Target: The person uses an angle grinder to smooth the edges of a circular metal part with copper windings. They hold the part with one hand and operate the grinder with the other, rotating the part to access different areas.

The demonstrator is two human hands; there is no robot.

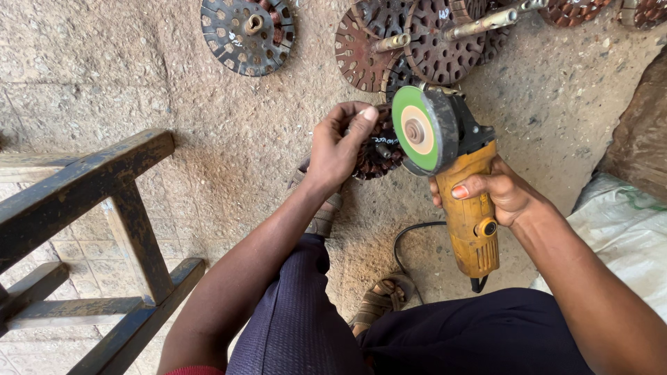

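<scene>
The dusty concrete floor carries everything here, and the yellow angle grinder serves as the landmark. To the left of the grinder stands a dark wooden frame of worn, paint-scuffed bars; to its right lie a white woven sack and a brown bundle. Above the grinder, on the floor, lie rusty slotted rotor discs: one dark disc alone far to the upper left, a cluster of about four overlapping ones with two metal shafts poking out, and two more cut off at the top edge. The grinder itself has a scuffed yellow body, a black head and guard, and a green disc with a pale centre facing the camera; its long axis runs from the cord end near the person's lap up and slightly left to the disc. One black cord loops below it. The right hand is clenched around the grinder's body. Just left of the disc, the left hand grips one brown slotted rotor, held upright above a sandalled foot; a second sandalled foot sits below the grinder.
</scene>
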